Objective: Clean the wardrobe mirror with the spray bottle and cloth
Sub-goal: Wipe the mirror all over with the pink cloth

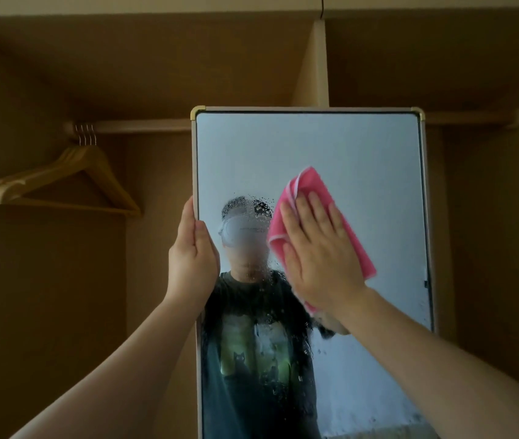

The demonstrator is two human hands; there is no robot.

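Note:
A tall framed mirror [347, 147] with brass top corners stands upright in the middle of the view. Spray droplets speckle its glass around the centre and lower left. My left hand [192, 258] grips the mirror's left edge, thumb lying on the glass. My right hand [318, 258] lies flat with straight fingers on a pink cloth [312, 185], pressing it against the glass right of centre. The cloth sticks out above and to the right of the hand. No spray bottle is in view.
Behind the mirror is an open brown wardrobe with a vertical divider [315, 64]. Several wooden hangers [71, 182] hang on a rail [144, 125] at the upper left. The glass reflects a person in a dark printed T-shirt.

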